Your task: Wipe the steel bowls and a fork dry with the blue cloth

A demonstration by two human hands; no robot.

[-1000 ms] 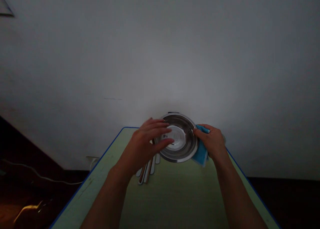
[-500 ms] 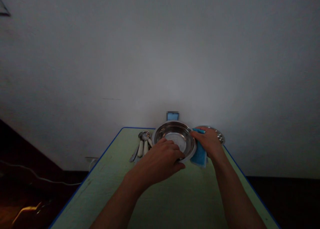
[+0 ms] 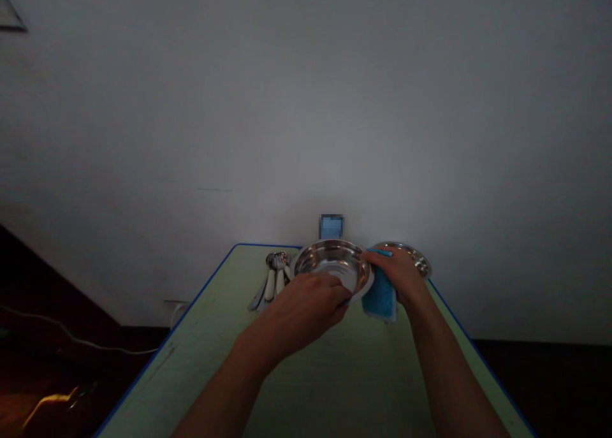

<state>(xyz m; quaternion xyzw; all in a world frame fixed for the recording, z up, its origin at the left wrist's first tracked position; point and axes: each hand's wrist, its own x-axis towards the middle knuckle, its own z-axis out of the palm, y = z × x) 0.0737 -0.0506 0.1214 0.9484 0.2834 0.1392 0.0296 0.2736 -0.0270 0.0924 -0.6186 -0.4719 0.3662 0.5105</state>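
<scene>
A shiny steel bowl [image 3: 348, 273] is tilted toward me at the far side of the table. My left hand [image 3: 313, 301] is closed on its near rim, with the fingers over the edge and the thumb below. At the right side of the bowl, my right hand [image 3: 400, 273] grips a blue cloth [image 3: 380, 298] and presses it to the rim. Part of the cloth hangs down under the fingers. Most of the bowl's near wall is hidden behind my left hand.
Left of the bowl lies a bunch of cutlery [image 3: 270, 285], some with cream handles. Another steel bowl [image 3: 421, 262] sits behind my right hand at the table's corner. A small blurred screen [image 3: 331, 226] stands by the wall [image 3: 306, 106]. The green table [image 3: 335, 387] has a blue edge.
The bowl has tipped slightly, its far rim now lower, and my left thumb has drawn in toward the fingers. My right hand stays at the rim with the cloth.
</scene>
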